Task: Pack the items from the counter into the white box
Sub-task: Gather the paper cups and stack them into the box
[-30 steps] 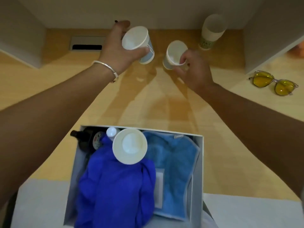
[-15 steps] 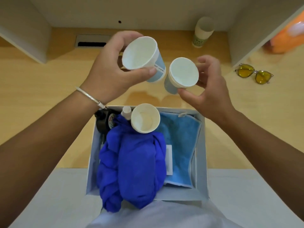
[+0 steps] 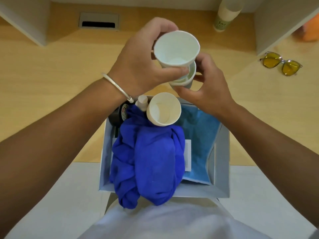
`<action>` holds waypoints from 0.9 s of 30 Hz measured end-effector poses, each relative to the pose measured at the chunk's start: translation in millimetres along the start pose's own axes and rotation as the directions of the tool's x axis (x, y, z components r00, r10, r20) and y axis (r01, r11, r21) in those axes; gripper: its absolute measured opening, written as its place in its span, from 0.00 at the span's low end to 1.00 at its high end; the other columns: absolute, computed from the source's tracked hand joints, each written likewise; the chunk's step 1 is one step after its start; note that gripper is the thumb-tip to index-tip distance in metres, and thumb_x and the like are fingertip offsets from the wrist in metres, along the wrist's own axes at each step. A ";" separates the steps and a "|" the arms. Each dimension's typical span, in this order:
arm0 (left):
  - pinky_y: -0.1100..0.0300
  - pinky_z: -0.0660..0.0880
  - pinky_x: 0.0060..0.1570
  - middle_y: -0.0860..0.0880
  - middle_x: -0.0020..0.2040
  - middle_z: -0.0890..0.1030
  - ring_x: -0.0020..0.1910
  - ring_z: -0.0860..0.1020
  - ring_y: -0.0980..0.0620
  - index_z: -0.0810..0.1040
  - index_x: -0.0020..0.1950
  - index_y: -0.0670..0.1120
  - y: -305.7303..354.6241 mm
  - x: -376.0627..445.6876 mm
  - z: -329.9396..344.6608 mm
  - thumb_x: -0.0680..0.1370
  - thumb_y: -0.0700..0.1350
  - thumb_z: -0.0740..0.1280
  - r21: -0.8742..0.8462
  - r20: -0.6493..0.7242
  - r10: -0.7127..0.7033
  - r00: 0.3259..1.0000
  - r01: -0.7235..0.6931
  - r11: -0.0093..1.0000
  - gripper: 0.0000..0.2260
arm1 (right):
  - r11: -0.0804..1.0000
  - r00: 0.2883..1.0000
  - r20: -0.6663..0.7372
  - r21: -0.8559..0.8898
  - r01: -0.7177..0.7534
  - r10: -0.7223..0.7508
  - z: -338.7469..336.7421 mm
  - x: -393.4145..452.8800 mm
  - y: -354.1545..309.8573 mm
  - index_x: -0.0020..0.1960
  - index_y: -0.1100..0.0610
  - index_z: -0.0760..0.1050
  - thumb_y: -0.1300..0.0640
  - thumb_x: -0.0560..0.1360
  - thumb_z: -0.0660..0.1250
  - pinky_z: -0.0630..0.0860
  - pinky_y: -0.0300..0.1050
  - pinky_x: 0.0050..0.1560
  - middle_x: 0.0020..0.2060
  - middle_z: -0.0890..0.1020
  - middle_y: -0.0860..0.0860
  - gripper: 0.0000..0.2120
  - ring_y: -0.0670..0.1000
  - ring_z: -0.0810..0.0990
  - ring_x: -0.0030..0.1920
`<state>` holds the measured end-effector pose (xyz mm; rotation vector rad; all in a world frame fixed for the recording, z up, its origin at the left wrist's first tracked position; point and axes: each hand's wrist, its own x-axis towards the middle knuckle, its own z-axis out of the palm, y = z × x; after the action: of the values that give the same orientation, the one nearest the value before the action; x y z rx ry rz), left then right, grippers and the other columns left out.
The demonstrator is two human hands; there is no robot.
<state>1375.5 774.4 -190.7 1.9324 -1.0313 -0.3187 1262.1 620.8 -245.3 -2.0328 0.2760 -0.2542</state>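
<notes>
My left hand [image 3: 139, 64] grips a white paper cup [image 3: 176, 49] above the far end of the white box [image 3: 222, 169]. Its base sits in the mouth of a second paper cup [image 3: 187, 81], which my right hand [image 3: 205, 88] holds from the right. The box holds a dark blue cloth [image 3: 150, 161], a light blue towel [image 3: 198, 135], a third paper cup [image 3: 164, 109], a small white-capped bottle [image 3: 142, 100] and a dark bottle [image 3: 119, 114].
A tall paper cup [image 3: 226, 14] stands at the back right of the wooden counter [image 3: 51, 75]. Yellow sunglasses [image 3: 281, 63] lie to the right, past a white partition [image 3: 276, 26]. A cable grommet [image 3: 99, 22] sits at the back left.
Both hands brought their cups from the back of the counter toward the box. The two cups were apart; now the left cup sits in the right one.
</notes>
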 end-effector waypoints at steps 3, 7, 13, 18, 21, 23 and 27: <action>0.55 0.76 0.52 0.49 0.57 0.77 0.54 0.76 0.53 0.73 0.62 0.42 -4.6 -2.3 8.4 0.66 0.55 0.77 0.054 0.018 -0.037 0.999 0.036 0.998 0.30 | 0.998 0.998 -0.011 -0.010 0.062 -0.062 0.2 5.6 -5.5 0.67 0.57 0.69 0.55 0.68 0.76 0.79 0.44 0.53 0.56 0.78 0.46 0.30 0.46 0.79 0.56; 0.56 0.71 0.64 0.49 0.66 0.72 0.64 0.71 0.55 0.67 0.72 0.44 -10.2 -7.9 12.4 0.67 0.62 0.73 0.156 0.093 -0.114 0.989 0.099 0.983 0.39 | 0.993 0.994 0.001 -0.024 0.113 -0.113 -2.2 11.0 -11.2 0.65 0.57 0.71 0.53 0.67 0.75 0.79 0.48 0.52 0.55 0.78 0.44 0.28 0.46 0.79 0.55; 0.71 0.71 0.56 0.53 0.64 0.73 0.59 0.74 0.64 0.63 0.74 0.44 4.7 -19.9 2.5 0.76 0.62 0.60 -0.107 0.126 -0.139 0.982 0.153 0.982 0.32 | 0.989 0.992 0.003 0.080 0.125 -0.126 -5.2 1.3 -28.5 0.62 0.58 0.70 0.53 0.67 0.77 0.79 0.41 0.51 0.54 0.78 0.46 0.28 0.45 0.80 0.54; 0.65 0.76 0.51 0.50 0.59 0.77 0.57 0.78 0.59 0.67 0.68 0.41 23.8 -37.4 -14.2 0.81 0.37 0.58 -0.409 0.038 -0.108 0.993 0.114 0.905 0.15 | 0.962 0.981 -0.008 0.194 0.193 -0.196 -12.3 -17.3 -44.3 0.64 0.60 0.67 0.56 0.67 0.78 0.77 0.44 0.53 0.57 0.76 0.50 0.31 0.50 0.78 0.58; 0.64 0.75 0.54 0.49 0.59 0.78 0.57 0.78 0.57 0.70 0.66 0.41 24.2 -52.2 -14.2 0.81 0.37 0.60 -0.412 0.056 -0.072 0.996 0.089 0.907 0.14 | 0.967 0.977 0.025 0.151 0.204 -0.210 -7.9 -32.4 -47.0 0.64 0.57 0.67 0.55 0.66 0.78 0.74 0.40 0.54 0.57 0.75 0.45 0.31 0.47 0.77 0.58; 0.63 0.75 0.54 0.51 0.58 0.80 0.57 0.79 0.56 0.73 0.64 0.44 19.8 -62.7 -9.9 0.79 0.42 0.62 -0.423 0.075 -0.112 0.991 0.133 0.896 0.14 | 0.977 0.980 0.055 0.106 0.186 -0.192 -2.0 -42.1 -44.1 0.65 0.55 0.67 0.56 0.66 0.78 0.72 0.37 0.55 0.57 0.74 0.42 0.32 0.44 0.76 0.58; 0.63 0.76 0.51 0.50 0.56 0.82 0.55 0.81 0.55 0.76 0.60 0.50 12.5 -78.6 -0.1 0.77 0.46 0.63 -0.435 0.098 -0.175 0.980 0.200 0.878 0.12 | 0.983 0.980 0.109 0.099 0.158 -0.168 7.5 -55.3 -37.6 0.66 0.53 0.67 0.57 0.67 0.78 0.71 0.38 0.58 0.60 0.75 0.41 0.31 0.43 0.76 0.60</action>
<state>1320.1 831.5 -194.1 1.6106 -0.7249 -0.6636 1215.0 660.8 -218.6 -1.9747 0.0238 -0.2436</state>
